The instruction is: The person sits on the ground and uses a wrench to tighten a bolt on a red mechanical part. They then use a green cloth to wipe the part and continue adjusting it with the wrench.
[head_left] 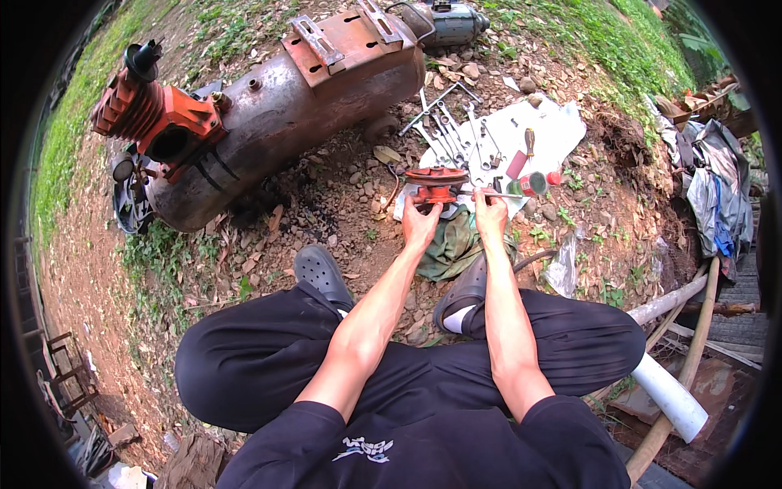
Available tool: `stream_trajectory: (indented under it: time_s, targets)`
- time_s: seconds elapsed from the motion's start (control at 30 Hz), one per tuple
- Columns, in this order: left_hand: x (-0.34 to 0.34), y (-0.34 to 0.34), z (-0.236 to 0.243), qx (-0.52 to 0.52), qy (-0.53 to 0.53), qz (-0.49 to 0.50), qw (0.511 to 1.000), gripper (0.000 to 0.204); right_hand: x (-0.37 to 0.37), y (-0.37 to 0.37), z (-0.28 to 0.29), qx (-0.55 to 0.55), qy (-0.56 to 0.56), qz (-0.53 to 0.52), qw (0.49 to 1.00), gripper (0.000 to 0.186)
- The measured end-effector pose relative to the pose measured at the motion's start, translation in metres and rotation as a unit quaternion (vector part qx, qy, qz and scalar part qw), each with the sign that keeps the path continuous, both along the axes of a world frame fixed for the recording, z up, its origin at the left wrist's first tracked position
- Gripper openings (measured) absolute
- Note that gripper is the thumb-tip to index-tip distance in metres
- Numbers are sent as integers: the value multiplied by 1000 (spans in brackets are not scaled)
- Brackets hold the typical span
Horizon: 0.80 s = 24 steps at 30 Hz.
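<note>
I'd brace the red pulley [437, 176].
Left hand [419, 224] clamps it at seven o'clock; right hand [490, 213] pinches a rod [509, 195], three o'clock.

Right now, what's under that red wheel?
Under the red wheel is a red metal part; the left hand covers some of it. Green cloth shows lower down; whatever lies beneath the cloth is hidden.

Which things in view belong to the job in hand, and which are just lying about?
Likely part of the job:
Red pulley part, in the left hand
Slim metal tool, at the right hand
Wrenches and screwdriver on the white sheet
Probably the rusty tank

Seemingly just lying about:
White pipe
Wooden pole
Crumpled tarp
Clear plastic bag
</note>
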<state>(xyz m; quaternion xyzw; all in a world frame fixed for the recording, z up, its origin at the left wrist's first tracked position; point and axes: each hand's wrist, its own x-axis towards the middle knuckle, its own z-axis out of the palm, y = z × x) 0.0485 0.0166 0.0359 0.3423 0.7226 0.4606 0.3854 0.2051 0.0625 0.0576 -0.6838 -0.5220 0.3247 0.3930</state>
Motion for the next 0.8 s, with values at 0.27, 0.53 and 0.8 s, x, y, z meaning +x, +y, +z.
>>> stream_trajectory:
  time_s: [0.27, 0.53, 0.8]
  targets:
    - [-10, 3, -22, 7, -118, -9, 993, 28, -24, -12, -1, -75, -36, 7, 996, 30]
    - [-20, -4, -27, 43, -139, -25, 989, 25, -45, -9, 3, 21, 12, 51, 998, 32]
    - [-15, -5, -25, 50, -170, -19, 984, 20, 2, -2, -19, 37, -22, 3, 999, 28]
